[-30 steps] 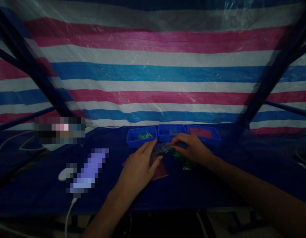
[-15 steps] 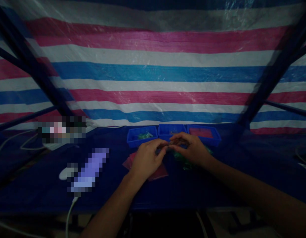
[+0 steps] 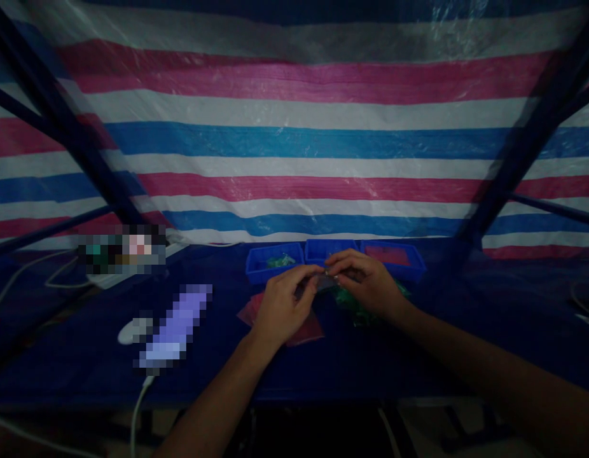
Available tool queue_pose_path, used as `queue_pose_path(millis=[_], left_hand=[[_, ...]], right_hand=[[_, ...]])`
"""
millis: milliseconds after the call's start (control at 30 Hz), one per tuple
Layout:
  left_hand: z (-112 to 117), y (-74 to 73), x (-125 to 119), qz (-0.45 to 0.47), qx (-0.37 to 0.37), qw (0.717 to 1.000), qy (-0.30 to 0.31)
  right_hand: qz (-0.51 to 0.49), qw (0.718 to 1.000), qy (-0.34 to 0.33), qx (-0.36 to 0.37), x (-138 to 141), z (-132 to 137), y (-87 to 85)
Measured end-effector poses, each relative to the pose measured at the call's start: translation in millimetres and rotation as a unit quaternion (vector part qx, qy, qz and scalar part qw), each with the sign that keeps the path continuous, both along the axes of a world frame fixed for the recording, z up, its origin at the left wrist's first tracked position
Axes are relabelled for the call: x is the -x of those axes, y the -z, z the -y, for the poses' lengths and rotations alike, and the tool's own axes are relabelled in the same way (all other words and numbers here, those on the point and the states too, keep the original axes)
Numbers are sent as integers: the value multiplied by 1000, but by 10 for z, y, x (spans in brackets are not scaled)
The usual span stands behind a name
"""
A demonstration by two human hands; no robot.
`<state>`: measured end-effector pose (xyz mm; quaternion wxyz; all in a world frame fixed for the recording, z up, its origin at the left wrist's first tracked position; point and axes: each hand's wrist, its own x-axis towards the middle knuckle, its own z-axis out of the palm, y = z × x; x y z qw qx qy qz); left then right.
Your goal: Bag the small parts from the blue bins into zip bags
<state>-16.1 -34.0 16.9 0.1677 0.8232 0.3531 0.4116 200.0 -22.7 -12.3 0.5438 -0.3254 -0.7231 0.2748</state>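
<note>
My left hand (image 3: 285,302) is closed in a pinch on what looks like a small clear plastic bag (image 3: 325,281), just in front of the middle bin. Facing it, my right hand (image 3: 366,280) has its thumb and fingers drawn together at the bag's mouth, on something too small and dark to name. Pink plastic bags (image 3: 308,332) lie on the table under and beside my left hand. Beneath my right hand is a heap of green plastic bags (image 3: 356,308), partly covered by it.
Three blue bins stand in a row behind my hands: the left bin (image 3: 256,275) with pale green pieces, the middle bin (image 3: 330,244), and the right bin (image 3: 417,267) with something pink. A blurred-out phone (image 3: 182,324), a white oval object (image 3: 132,331) and a power strip (image 3: 106,278) lie left.
My right fingers have shifted slightly and curled more, and more of the clear bag shows between my hands. The camera view has moved a little.
</note>
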Motion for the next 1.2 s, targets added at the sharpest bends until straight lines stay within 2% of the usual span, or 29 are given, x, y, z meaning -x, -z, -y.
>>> queue_pose_path(millis=[133,367,567,900,1200], left_hand=[[0,29,0,15,-44,999,9],[-10,93,-20,4,-36,999,1],[11,94,-38,12,-39,999,4],[12,67,6,19,-41,998,42],[45,51,12,13,-34,999,13]], right_hand=[[19,1000,16,-7,-5,-7,-5],[52,997,47,-27,20,9,9],[15,1000,2,-15,79,54,38],[105,989,49,-91,44,101,-70],[78,995,37,-52,61,94,-77]])
